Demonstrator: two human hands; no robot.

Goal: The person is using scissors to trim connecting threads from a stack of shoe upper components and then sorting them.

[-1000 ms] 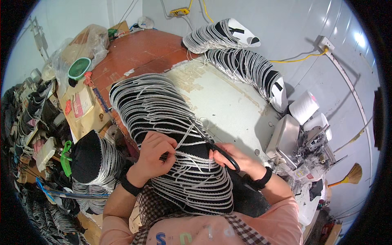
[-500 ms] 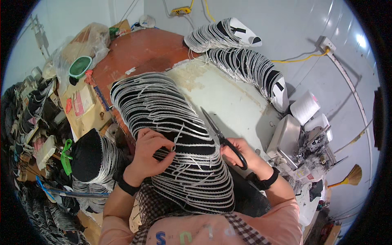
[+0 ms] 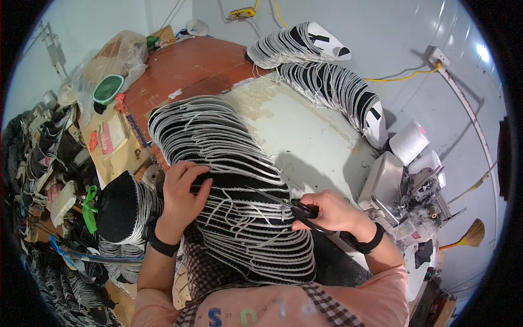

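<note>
A long overlapping stack of black fabric pieces with white corded edges (image 3: 218,139) slants from the table down over my lap. At its left side my left hand (image 3: 184,199) rests with thumb and fingers apart, the fingertips on a black piece and nothing held. In my right hand (image 3: 329,211) is a pair of black-handled scissors (image 3: 271,197), the fingers wrapped round the handles. Its blades lie low over the stack and point left, across several loose white thread ends (image 3: 231,203). Whether the blades touch the fabric, I cannot tell.
Two more rows of edged pieces (image 3: 332,90) lie at the table's (image 3: 310,128) far right. A metal box (image 3: 381,180) and white thread cone (image 3: 408,143) stand right. Left are another stack (image 3: 117,210), a green basket (image 3: 108,89) and clutter.
The scissors have swung from upright beside the stack to lying leftward over it, as my right hand turned. My left hand has let go of a thread end and drawn back left, opening.
</note>
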